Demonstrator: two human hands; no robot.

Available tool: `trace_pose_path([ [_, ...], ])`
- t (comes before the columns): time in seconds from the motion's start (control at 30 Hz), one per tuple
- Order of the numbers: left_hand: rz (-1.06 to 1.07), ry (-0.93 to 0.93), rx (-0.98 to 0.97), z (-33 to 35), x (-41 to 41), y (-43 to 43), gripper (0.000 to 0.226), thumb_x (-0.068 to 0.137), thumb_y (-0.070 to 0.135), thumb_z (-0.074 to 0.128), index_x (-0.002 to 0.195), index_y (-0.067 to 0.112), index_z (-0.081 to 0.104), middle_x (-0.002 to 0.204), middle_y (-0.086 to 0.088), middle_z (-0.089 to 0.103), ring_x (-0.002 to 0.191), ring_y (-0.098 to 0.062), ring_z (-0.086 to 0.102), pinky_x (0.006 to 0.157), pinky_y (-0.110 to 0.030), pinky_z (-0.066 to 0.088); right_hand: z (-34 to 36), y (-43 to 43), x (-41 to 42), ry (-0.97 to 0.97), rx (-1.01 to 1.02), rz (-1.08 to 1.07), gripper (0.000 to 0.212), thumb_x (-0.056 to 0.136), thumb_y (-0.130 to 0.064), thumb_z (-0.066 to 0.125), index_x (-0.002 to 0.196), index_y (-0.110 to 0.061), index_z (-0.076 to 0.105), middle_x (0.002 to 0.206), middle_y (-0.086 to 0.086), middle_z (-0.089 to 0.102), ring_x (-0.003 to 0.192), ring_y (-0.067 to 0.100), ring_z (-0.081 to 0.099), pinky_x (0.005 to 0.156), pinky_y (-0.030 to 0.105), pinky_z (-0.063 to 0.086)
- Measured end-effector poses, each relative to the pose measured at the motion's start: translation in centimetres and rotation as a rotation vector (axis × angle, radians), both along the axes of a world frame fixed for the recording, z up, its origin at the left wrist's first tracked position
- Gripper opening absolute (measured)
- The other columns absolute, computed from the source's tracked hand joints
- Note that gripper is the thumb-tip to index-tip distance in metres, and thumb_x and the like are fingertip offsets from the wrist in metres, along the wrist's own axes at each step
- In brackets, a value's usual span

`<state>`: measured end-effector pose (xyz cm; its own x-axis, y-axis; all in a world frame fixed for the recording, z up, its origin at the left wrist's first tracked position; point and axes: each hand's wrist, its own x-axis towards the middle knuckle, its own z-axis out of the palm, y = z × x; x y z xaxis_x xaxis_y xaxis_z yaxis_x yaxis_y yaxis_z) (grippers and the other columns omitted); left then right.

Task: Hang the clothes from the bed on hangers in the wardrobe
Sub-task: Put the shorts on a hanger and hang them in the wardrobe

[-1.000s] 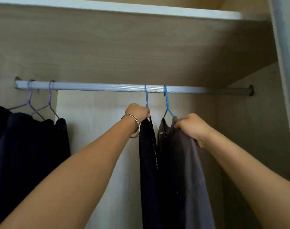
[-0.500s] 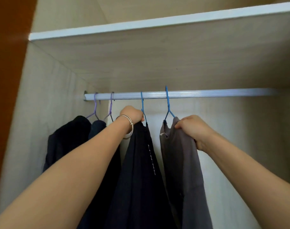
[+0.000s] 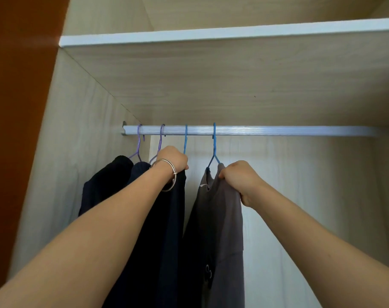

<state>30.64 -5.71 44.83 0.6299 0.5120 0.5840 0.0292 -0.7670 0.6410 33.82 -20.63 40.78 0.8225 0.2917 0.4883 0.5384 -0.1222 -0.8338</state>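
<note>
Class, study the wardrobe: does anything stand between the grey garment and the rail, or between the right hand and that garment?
Nothing visible does. The right hand grips the grey garment at its shoulder, and its blue hanger is hooked over the rail. The left hand holds the dark garment beside it, apart.

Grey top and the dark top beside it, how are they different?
The grey top is a brownish grey; the dark top is almost black. The grey top hangs further right, gripped by the right hand; the dark top hangs left of it, gripped by the left hand. Both hang from blue hangers on the rail.
</note>
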Motion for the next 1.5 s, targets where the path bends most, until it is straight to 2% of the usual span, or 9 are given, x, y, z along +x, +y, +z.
trace_pose_path([
  [0.13,0.028,0.03,0.026,0.0,0.0,0.8,0.015,0.088,0.01,0.049,0.092,0.002,0.061,0.076,-0.004,0.061,0.085,-0.021,0.059,0.076,-0.024,0.046,0.0,1.4,-0.5,0.003,-0.001,0.023,0.017,0.092,-0.012,0.044,0.078,-0.002,0.049,0.07,0.01,0.048,0.068,0.025,0.049,0.055,0.027,0.036],
  [0.27,0.088,0.061,0.1,0.0,-0.2,1.2,0.029,0.088,0.016,0.054,0.108,-0.001,0.065,0.119,-0.012,0.065,0.112,-0.025,0.059,0.095,-0.031,0.044,0.0,2.7,-1.0,0.005,-0.006,0.023,0.014,0.093,-0.013,0.044,0.09,-0.001,0.052,0.072,0.009,0.049,0.074,0.028,0.052,0.053,0.026,0.038],
  [0.67,0.019,0.027,-0.019,-0.7,-0.6,0.6,0.028,0.085,0.012,0.055,0.108,-0.002,0.065,0.114,-0.011,0.068,0.112,-0.028,0.059,0.082,-0.029,0.045,-0.5,3.5,-0.8,0.006,0.033,-0.005,0.023,0.094,-0.019,0.044,0.099,0.0,0.056,0.082,0.011,0.053,0.069,0.025,0.052,0.045,0.022,0.035],
  [0.8,-0.228,-0.097,-0.22,-4.4,-3.4,-1.2,0.045,0.079,0.011,0.061,0.123,0.004,0.054,0.119,-0.015,0.062,0.11,-0.031,0.059,0.098,-0.039,0.049,-1.6,1.8,-2.3,0.007,0.021,0.083,0.015,0.087,-0.019,0.053,0.095,-0.007,0.058,0.082,0.009,0.05,0.071,0.02,0.047,0.054,0.023,0.035],
  [0.93,-0.205,-0.137,0.018,-13.3,-6.1,-2.5,0.053,0.082,0.004,0.054,0.132,0.018,0.042,0.102,0.003,0.058,0.088,-0.012,0.056,0.068,-0.006,0.044,-6.3,-0.5,-3.7,-0.148,0.074,0.111,0.025,0.083,-0.029,0.058,0.106,-0.017,0.059,0.093,-0.005,0.064,0.079,0.007,0.059,0.068,0.023,0.046],
  [1.03,-0.253,-0.077,-0.058,-20.5,-7.0,-2.2,0.041,0.085,0.004,0.054,0.123,0.019,0.051,0.102,0.004,0.064,0.078,0.0,0.058,0.059,0.005,0.042,-13.1,-1.1,-4.7,-0.31,0.029,0.087,0.017,0.083,-0.03,0.061,0.091,-0.037,0.048,0.087,-0.021,0.056,0.08,-0.004,0.057,0.064,0.015,0.045],
  [1.17,-0.3,0.094,-0.241,-31.5,-8.7,-2.3,0.026,0.089,0.012,0.056,0.112,0.02,0.062,0.096,0.014,0.065,0.078,0.015,0.059,0.07,0.004,0.043,-24.3,-1.2,-4.4,-0.083,-0.003,0.165,0.033,0.083,-0.022,0.066,0.087,-0.047,0.044,0.085,-0.026,0.057,0.075,-0.012,0.06,0.061,0.003,0.045],
  [1.3,-0.18,0.193,-0.498,-40.3,-9.4,-2.4,0.016,0.092,0.021,0.05,0.091,0.017,0.066,0.08,0.008,0.068,0.073,0.0,0.066,0.073,-0.015,0.051,-33.2,-0.5,-4.4,0.144,0.032,0.096,0.027,0.083,-0.013,0.066,0.077,-0.036,0.052,0.074,-0.019,0.06,0.065,-0.003,0.061,0.054,0.001,0.044],
  [1.5,-0.103,0.292,-0.621,-47.1,-10.5,-2.2,0.021,0.093,0.007,0.046,0.087,0.021,0.059,0.072,0.013,0.064,0.061,0.022,0.059,0.065,0.004,0.042,-41.7,-0.1,-4.4,0.314,-0.097,0.017,0.032,0.086,-0.006,0.061,0.058,-0.01,0.046,0.051,0.003,0.048,0.044,-0.004,0.046,0.044,0.01,0.034],
])
